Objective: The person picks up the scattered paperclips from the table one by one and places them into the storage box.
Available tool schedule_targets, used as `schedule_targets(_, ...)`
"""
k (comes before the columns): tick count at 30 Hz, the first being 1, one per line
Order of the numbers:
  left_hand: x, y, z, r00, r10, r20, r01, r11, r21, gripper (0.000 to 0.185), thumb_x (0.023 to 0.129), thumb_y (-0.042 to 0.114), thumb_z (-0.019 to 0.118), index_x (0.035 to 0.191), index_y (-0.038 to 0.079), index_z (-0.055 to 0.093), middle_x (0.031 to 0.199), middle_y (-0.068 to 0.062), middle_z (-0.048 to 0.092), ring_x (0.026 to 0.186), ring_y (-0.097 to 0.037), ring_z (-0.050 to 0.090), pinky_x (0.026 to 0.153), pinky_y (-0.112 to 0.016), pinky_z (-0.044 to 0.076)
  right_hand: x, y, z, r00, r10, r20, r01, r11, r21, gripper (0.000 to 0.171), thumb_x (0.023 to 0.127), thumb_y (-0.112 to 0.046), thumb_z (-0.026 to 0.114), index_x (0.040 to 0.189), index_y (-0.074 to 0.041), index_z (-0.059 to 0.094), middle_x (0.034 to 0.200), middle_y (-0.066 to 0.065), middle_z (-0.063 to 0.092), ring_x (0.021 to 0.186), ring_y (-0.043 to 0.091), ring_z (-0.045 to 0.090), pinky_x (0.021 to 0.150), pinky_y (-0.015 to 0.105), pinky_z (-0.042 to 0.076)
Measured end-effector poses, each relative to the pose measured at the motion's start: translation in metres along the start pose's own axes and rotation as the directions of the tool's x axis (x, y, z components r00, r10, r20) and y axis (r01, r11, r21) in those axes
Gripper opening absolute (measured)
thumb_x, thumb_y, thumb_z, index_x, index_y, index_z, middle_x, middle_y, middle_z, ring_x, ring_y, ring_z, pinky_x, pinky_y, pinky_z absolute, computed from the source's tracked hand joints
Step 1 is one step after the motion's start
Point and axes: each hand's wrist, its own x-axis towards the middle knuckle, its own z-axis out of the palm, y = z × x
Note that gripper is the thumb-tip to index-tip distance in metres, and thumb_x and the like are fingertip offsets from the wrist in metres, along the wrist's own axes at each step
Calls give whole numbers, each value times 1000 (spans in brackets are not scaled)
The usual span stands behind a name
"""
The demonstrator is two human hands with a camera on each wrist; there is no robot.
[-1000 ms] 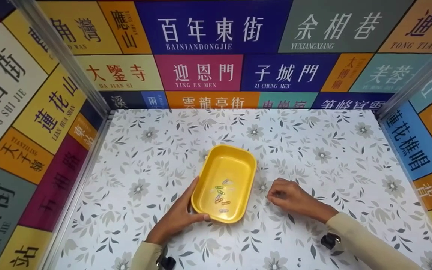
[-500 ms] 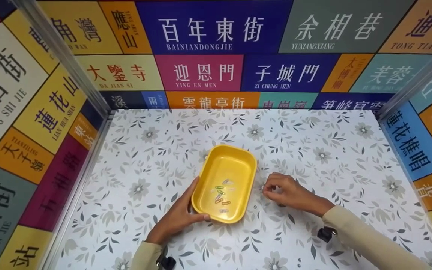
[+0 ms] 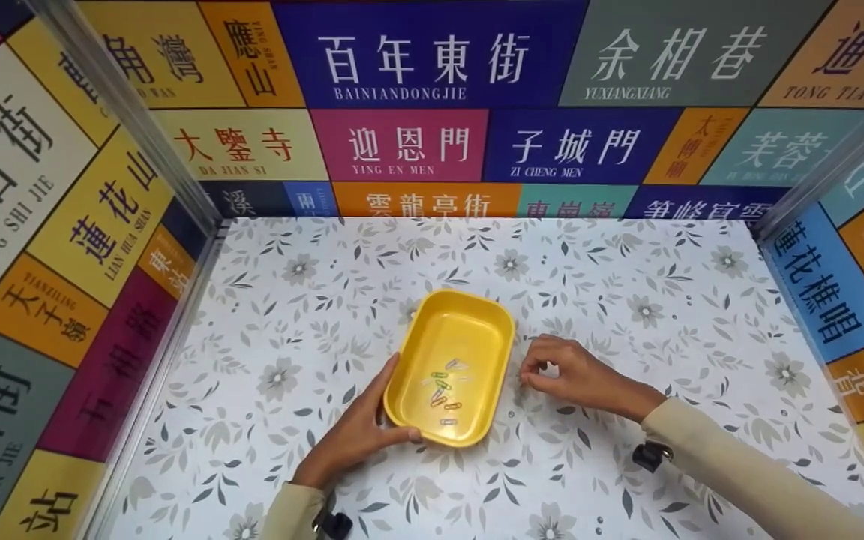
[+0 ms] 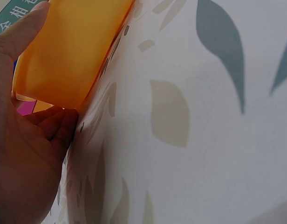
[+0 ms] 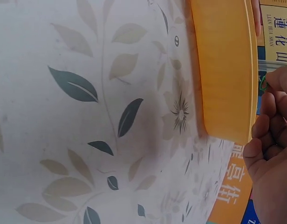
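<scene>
One yellow tray (image 3: 469, 330) near middle of counter (image 3: 627, 285), long axis tilted a bit, near end toward person. Inside, approx. seven paper clips (image 3: 443, 390) – green, orange, pale ones – bunched in near half; exact count hard to tell at this res.

L hand (image 3: 357, 431) at tray's near-left corner: fingers (image 3: 379, 382) straight along left wall, thumb across near rim, so tray gripped betw. thumb & fingers. Left wrist view same: thumb on top of orange-yellow wall (image 4: 69, 51), palm (image 4: 27, 158) against it, floral cover beside.

R hand (image 3: 574, 375) just right of tray, apart from rim, low over counter. Fingers curled, tips pinched together toward tray. Right wrist view shows a green clip (image 5: 263, 84) nipped at fingertips (image 5: 274, 100), level w/ tray rim (image 5: 248, 70); only a sliver of clip visible.

Nothing betw. R hand & tray; bare floral cover there. No loose clips seen on counter, though pattern of grey leaves & flowers could hide small ones.

Around: three walls of coloured sign panels w/ Chinese street names – back (image 3: 432, 67), left (image 3: 42, 225), right (image 3: 844, 285). Two metal corner posts (image 3: 124, 112). Two beige sleeves (image 3: 747, 480); black wrist mount under each, R (image 3: 649, 454) & L (image 3: 334, 525).
</scene>
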Motion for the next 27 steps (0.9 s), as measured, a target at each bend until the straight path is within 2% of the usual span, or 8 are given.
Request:
schedule_targets(6,-1,0,1,1000,-17,-5,17,1000,-18,132,81,51,98,179,34,11,182,14,15,167,-15,18,136,-47,14,8,-3,-2,1000,-18,16,18,1000,4,28,91,8,84,94,-19,78,90,-3,72,84,21,64,75,39,52)
schedule_targets(9,-1,0,1,1000,-19,-5,19,1000,-20,132,81,51,98,179,35,11,182,14,15,167,-16,18,136,-48,14,12,-6,-3,999,-25,27,25,1000,-3,26,93,4,85,95,-21,78,91,-3,72,84,21,64,74,39,52)
schedule_targets(18,0,0,0,1000,-3,5,3,999,-32,130,82,49,98,178,39,10,182,13,16,167,-13,18,135,-45,14,27,-13,-5,996,-25,84,26,1000,-12,16,95,1,84,97,-14,79,102,-2,75,92,19,66,81,36,54)
schedule_targets(23,1,-1,0,1000,25,10,-25,998,-50,128,85,40,98,178,36,10,183,10,17,167,-14,18,135,-43,13,35,-15,-5,992,-57,116,63,997,-46,14,95,1,84,95,-11,76,97,-4,71,90,16,65,81,34,55)
schedule_targets(27,1,-2,0,1000,23,10,-23,999,-41,129,85,39,98,178,38,9,183,10,16,167,-14,19,135,-40,13,42,-17,-6,988,-57,142,67,995,-69,13,97,-1,82,94,-12,76,94,-5,69,89,15,64,79,36,57)
